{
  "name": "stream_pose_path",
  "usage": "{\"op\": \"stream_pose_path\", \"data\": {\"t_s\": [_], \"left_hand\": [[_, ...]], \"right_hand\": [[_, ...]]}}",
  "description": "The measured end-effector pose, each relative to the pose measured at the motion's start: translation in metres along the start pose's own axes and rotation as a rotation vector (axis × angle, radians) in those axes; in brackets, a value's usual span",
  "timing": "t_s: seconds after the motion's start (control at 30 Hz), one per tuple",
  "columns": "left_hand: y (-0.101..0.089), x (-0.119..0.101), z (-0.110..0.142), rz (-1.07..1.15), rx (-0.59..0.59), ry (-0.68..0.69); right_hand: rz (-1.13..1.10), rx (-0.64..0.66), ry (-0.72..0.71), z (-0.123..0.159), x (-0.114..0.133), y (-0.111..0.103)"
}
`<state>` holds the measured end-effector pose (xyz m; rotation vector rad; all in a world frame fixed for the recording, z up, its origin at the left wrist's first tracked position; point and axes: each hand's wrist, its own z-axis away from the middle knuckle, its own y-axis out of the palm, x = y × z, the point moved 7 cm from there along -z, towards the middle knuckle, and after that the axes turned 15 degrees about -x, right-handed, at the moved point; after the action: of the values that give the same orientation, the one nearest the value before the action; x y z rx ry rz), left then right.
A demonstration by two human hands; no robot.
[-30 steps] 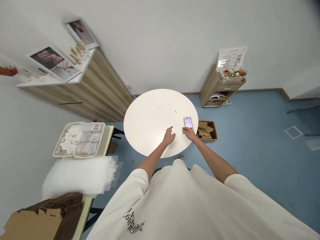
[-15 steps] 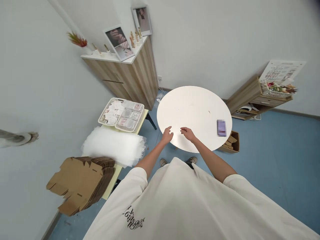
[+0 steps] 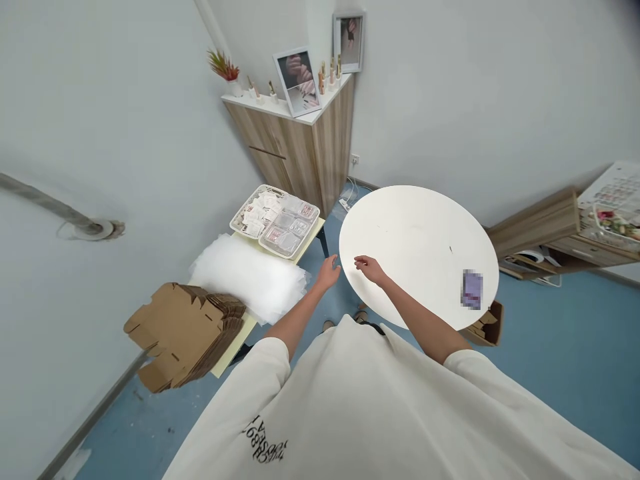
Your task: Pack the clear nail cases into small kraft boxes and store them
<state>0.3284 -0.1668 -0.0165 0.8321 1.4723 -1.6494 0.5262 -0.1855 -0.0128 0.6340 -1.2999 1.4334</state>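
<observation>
as white sheets [image 3: 243, 275] lie left of the open left hand [image 3: 329, 272], a desk [image 3: 417, 233] is overhung by the open right hand [image 3: 371, 268].

Framed pictures [image 3: 298, 81] atop wooden cabinet [image 3: 295, 150]

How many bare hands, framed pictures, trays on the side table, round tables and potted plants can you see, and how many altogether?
Bare hands: 2
Framed pictures: 2
Trays on the side table: 2
Round table: 1
Potted plant: 1
Total: 8
</observation>
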Motion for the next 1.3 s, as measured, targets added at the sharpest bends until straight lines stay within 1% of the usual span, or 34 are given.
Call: {"op": "stream_pose_path", "data": {"t_s": [0.13,0.2,0.3,0.47,0.57,0.63,0.73,0.83,0.93,1.03,1.17,1.23,1.3], "left_hand": [[-0.019,0.006,-0.011,-0.058,-0.098,0.006],[-0.032,0.010,-0.017,-0.083,-0.145,0.004],[-0.049,0.014,-0.030,-0.094,-0.182,0.008],[-0.076,0.014,-0.064,-0.124,-0.201,0.087],[-0.100,0.016,-0.086,-0.177,-0.221,0.148],[-0.120,0.021,-0.097,-0.236,-0.234,0.172],[-0.149,0.032,-0.108,-0.379,-0.243,0.207],[-0.171,0.045,-0.114,-0.520,-0.228,0.235],[-0.181,0.060,-0.118,-0.584,-0.194,0.222],[-0.184,0.070,-0.122,-0.594,-0.163,0.197],[-0.185,0.072,-0.122,-0.587,-0.138,0.194],[-0.186,0.068,-0.122,-0.551,-0.155,0.197],[-0.185,0.060,-0.122,-0.485,-0.183,0.203]], "right_hand": [[-0.001,0.063,-0.047,-0.023,0.012,0.020],[-0.012,0.092,-0.069,-0.030,0.019,0.033],[-0.017,0.123,-0.079,-0.037,0.027,0.051],[0.027,0.113,-0.096,-0.050,0.039,0.072],[0.074,0.084,-0.104,-0.061,0.052,0.086],[0.093,0.079,-0.111,-0.067,0.062,0.100],[0.110,0.091,-0.124,-0.074,0.077,0.130],[0.121,0.118,-0.133,-0.077,0.087,0.164],[0.118,0.147,-0.136,-0.077,0.092,0.191],[0.119,0.147,-0.144,-0.076,0.096,0.207],[0.141,0.146,-0.125,-0.073,0.099,0.219],[0.139,0.133,-0.118,-0.071,0.100,0.222],[0.123,0.075,-0.114,-0.070,0.099,0.218]]}}
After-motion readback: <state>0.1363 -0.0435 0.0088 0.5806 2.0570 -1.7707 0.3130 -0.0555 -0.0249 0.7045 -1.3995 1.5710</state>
